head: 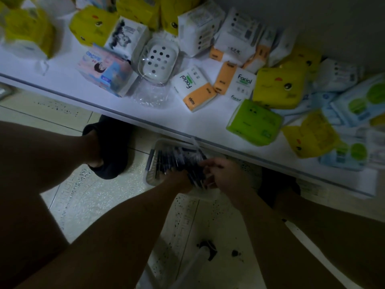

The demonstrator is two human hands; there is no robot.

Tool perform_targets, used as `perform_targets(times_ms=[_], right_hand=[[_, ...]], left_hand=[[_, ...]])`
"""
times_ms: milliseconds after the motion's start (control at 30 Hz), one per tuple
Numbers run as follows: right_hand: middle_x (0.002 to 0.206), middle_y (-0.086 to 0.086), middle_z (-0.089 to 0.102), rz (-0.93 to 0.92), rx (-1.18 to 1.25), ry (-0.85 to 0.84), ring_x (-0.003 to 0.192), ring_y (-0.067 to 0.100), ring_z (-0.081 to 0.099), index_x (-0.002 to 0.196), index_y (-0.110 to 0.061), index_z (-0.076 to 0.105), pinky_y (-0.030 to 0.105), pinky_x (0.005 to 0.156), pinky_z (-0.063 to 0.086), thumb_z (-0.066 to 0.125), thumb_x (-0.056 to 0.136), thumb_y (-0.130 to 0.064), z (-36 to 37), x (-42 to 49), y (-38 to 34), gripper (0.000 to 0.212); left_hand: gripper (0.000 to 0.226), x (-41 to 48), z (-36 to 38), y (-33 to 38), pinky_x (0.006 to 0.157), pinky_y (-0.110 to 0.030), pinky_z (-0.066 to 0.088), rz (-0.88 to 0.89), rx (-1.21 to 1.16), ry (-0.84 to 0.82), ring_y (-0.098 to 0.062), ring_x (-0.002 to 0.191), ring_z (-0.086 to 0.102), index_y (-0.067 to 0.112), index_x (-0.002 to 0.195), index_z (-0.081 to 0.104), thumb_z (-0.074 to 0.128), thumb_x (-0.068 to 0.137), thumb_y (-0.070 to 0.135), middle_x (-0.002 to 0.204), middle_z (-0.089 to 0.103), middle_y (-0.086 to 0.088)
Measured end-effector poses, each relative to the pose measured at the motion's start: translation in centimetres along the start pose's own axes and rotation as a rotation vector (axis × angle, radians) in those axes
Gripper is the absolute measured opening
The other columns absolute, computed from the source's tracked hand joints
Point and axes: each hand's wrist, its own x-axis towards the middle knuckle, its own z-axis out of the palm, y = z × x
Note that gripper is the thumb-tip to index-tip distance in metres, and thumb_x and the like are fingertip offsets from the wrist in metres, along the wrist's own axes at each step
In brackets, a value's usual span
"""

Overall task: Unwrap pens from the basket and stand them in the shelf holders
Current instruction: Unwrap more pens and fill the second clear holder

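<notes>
Above the basket (151, 178), left hand (179, 181) and right hand (228, 177) clutch wrapped pens (196, 177).

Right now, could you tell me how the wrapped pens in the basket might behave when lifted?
The pens look slim and round, so loose ones would probably roll. Their clear wrap shines, so it is likely slippery and floppy. The left hand grips several at once, so they seem light.

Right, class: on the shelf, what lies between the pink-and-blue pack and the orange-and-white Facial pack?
The head view shows a white perforated soap dish in clear wrap between the pink-and-blue pack and the Facial pack.
</notes>
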Motion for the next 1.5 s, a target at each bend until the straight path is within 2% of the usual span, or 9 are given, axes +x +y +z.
perform_targets(times_ms=[233,367,533,700,867,1000,1133,1333,1500], right_hand=[[0.086,0.005,0.057,0.005,-0.009,-0.02,0.067,0.013,0.055,0.107,-0.009,0.063,0.019,0.055,0.044,0.037,0.101,-0.005,-0.1,-0.3,0.9,0.027],[0.081,0.004,0.059,0.03,0.0,-0.025,0.065,0.013,0.055,0.104,-0.013,0.064,0.021,0.054,0.045,0.038,0.1,-0.006,0.2,-0.4,1.6,0.027],[0.077,-0.005,0.059,0.015,-0.076,-0.038,0.057,0.004,0.054,0.108,-0.008,0.063,0.011,0.048,0.039,0.052,0.097,-0.007,0.7,-0.4,2.6,0.016],[0.084,0.008,0.067,0.081,-0.093,-0.036,0.057,0.009,0.062,0.099,-0.006,0.063,0.02,0.052,0.047,0.059,0.092,-0.004,0.8,-0.8,3.8,0.009],[0.088,0.015,0.068,0.111,-0.096,-0.023,0.057,0.013,0.066,0.102,-0.003,0.059,0.024,0.049,0.05,0.063,0.088,-0.003,0.5,-1.5,4.0,0.014],[0.096,0.007,0.066,0.009,-0.119,0.023,0.064,0.017,0.066,0.119,-0.014,0.056,0.026,0.048,0.052,0.063,0.081,0.002,-0.3,-2.2,2.1,0.041],[0.086,0.011,0.065,-0.004,0.05,0.101,0.068,0.029,0.067,0.094,-0.015,0.054,0.046,0.07,0.055,0.055,0.087,0.005,-1.6,-4.1,-1.4,0.021],[0.076,0.012,0.055,-0.183,0.195,0.235,0.06,0.025,0.057,0.086,-0.005,0.046,0.03,0.056,0.044,0.045,0.098,-0.007,-4.0,-8.8,-7.3,0.012],[0.07,0.006,0.055,-0.426,0.097,0.356,0.05,0.006,0.055,0.088,0.0,0.054,0.02,0.051,0.045,0.047,0.101,-0.016,-5.4,-14.5,-10.6,0.021]], left_hand=[[0.052,-0.2,0.2,-0.6,0.101,-0.039,0.045,0.054,0.01,-0.012,-0.027,0.117,0.05,0.021,0.145,0.035,0.047,0.094,0.015,0.133,0.047,-0.015],[0.042,-0.1,0.2,-1.0,0.077,-0.024,0.05,0.067,-0.068,0.094,-0.015,0.093,0.053,0.017,0.137,0.043,0.049,0.096,0.018,0.12,0.054,-0.012],[0.017,-1.1,-0.3,-1.0,0.075,-0.029,0.054,0.103,-0.205,0.395,-0.017,0.083,0.062,0.012,0.105,0.062,0.057,0.093,0.023,0.093,0.065,-0.005],[0.014,-3.0,-1.7,-1.3,0.073,-0.029,0.053,0.079,-0.382,0.428,-0.019,0.076,0.064,0.011,0.084,0.061,0.057,0.093,0.021,0.076,0.062,-0.002],[0.013,-5.7,-2.3,-1.6,0.056,-0.023,0.052,0.177,-0.545,0.248,-0.017,0.068,0.064,0.012,0.106,0.056,0.05,0.097,0.018,0.083,0.065,-0.007],[0.023,-10.0,-4.3,-0.3,0.061,-0.024,0.053,0.314,-0.743,0.149,-0.019,0.078,0.064,0.024,0.116,0.052,0.039,0.101,0.012,0.091,0.064,-0.007],[0.022,-14.8,-7.0,1.8,0.062,-0.032,0.05,0.384,-0.894,0.218,-0.022,0.071,0.062,0.009,0.111,0.055,0.04,0.096,0.002,0.087,0.063,-0.013],[0.033,-21.3,-10.7,4.5,0.05,-0.026,0.031,0.628,-0.807,0.47,-0.013,0.05,0.039,0.017,0.1,0.055,0.037,0.099,0.045,0.061,0.046,0.003],[0.019,-26.4,-12.1,5.9,0.047,-0.025,0.042,0.907,-0.779,0.488,-0.017,0.046,0.048,0.017,0.104,0.053,0.037,0.103,0.027,0.052,0.051,-0.002]])
